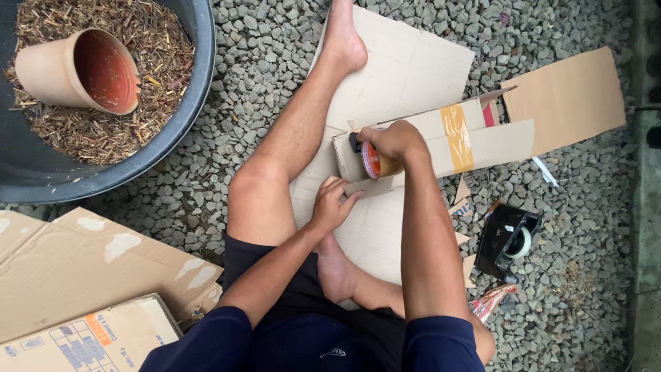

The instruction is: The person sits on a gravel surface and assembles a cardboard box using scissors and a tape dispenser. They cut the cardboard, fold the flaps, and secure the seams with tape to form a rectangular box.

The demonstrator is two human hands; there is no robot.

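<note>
I sit on a flat cardboard sheet [406, 62] spread over gravel, legs bent. A long cardboard box [441, 141] lies across in front of me, with a strip of orange-brown tape around its middle. My right hand [392, 141] grips a roll of brown packing tape [375, 165] and presses it against the box's near left end. My left hand [330, 204] rests just below, fingers curled on the lower flap edge of the box.
A large dark tub [186, 124] of dry mulch with a tipped terracotta pot [79, 69] sits at upper left. Flattened cartons [82, 275] lie at lower left. A black tape dispenser [508, 238] and a cardboard sheet [568, 96] are on the right, with scraps.
</note>
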